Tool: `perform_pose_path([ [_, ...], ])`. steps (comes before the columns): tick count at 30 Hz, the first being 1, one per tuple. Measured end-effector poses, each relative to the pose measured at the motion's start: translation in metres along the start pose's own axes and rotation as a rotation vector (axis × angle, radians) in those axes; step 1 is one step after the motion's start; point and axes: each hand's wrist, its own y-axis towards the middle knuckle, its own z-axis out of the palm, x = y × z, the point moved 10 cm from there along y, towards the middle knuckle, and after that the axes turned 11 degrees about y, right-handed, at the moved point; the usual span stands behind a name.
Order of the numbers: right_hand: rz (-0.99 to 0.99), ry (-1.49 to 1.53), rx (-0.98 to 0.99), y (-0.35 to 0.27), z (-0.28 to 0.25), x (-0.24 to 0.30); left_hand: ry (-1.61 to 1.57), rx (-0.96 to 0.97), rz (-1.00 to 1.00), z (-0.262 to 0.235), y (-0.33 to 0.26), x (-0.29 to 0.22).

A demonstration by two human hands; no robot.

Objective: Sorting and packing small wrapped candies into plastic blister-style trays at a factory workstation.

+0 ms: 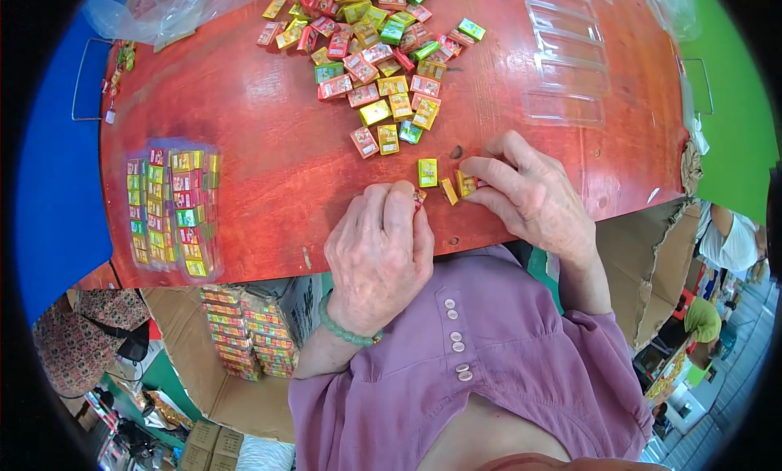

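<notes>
My left hand (pixel 371 251), a green bead bracelet at its wrist, has its fingers curled at the table's near edge. A small red box (pixel 419 199) peeks out at its fingertips, mostly hidden. To the right, my right hand (pixel 529 195) pinches a small orange box (pixel 465 183) between thumb and fingers; a bit of red shows beside it. Between the hands, a yellow box (pixel 428 173) lies on the table, and a narrow orange box (pixel 449 191) stands on edge near the right fingertips. Beyond them spreads a loose pile of small red, yellow and green boxes (pixel 358 68).
Clear plastic trays (pixel 562 108) lie in a column at the far right. Filled packs of boxes (pixel 173 210) rest at the left. Below the table edge, a cardboard carton (pixel 236 410) holds stacked packs; another carton (pixel 652 251) is at right. Clear plastic bags (pixel 163 15) lie at the back.
</notes>
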Motion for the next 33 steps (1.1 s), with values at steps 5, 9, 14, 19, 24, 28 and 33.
perform_pose_path([
  [5, 0.028, 0.063, -0.098, -0.002, -0.015, 0.015, 0.021, -0.029, 0.057, 0.001, 0.001, -0.002],
  [9, -0.106, -0.009, -0.039, 0.008, -0.008, 0.038, 0.019, -0.010, 0.040, 0.005, 0.000, 0.001],
  [14, 0.074, -0.159, -0.013, -0.005, -0.011, 0.016, 0.060, -0.046, 0.134, 0.001, -0.005, -0.006],
  [19, 0.162, -0.130, -0.067, -0.019, -0.023, -0.001, 0.039, -0.023, 0.130, 0.001, -0.007, -0.006],
  [24, 0.176, -0.141, -0.074, -0.013, -0.023, -0.006, -0.036, -0.001, 0.106, -0.005, -0.008, -0.001],
  [28, 0.149, -0.077, 0.012, -0.004, -0.013, -0.004, -0.033, 0.062, 0.028, -0.005, -0.007, 0.009],
  [33, 0.132, -0.087, 0.031, 0.005, -0.003, 0.000, 0.051, 0.010, 0.049, -0.015, -0.003, 0.018],
])
